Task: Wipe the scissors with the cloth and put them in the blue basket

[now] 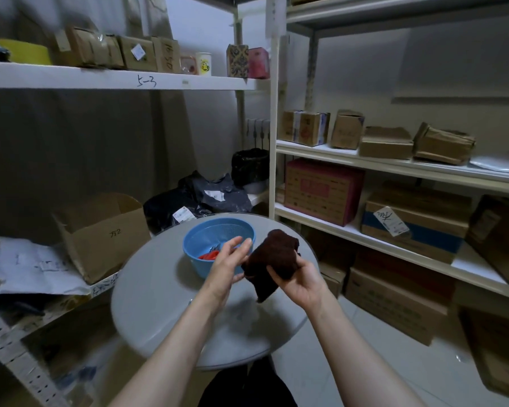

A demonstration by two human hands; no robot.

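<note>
A round grey desk (159,304) stands among storeroom shelves stacked with cardboard boxes. On its far side sits a blue basket (195,234), and the scissors (208,255), with red handles, lie inside it. The left hand (229,261) hovers over the basket's near rim, its fingers (242,245) straight and holding nothing. Just beside it, the right hand (300,282) grips a dark brown cloth (274,257), fingers curled round its lower part.

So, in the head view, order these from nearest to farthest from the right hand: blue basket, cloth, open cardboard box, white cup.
1. cloth, held in the right hand.
2. blue basket, to its left.
3. open cardboard box, far left.
4. white cup, upper shelf.
</note>
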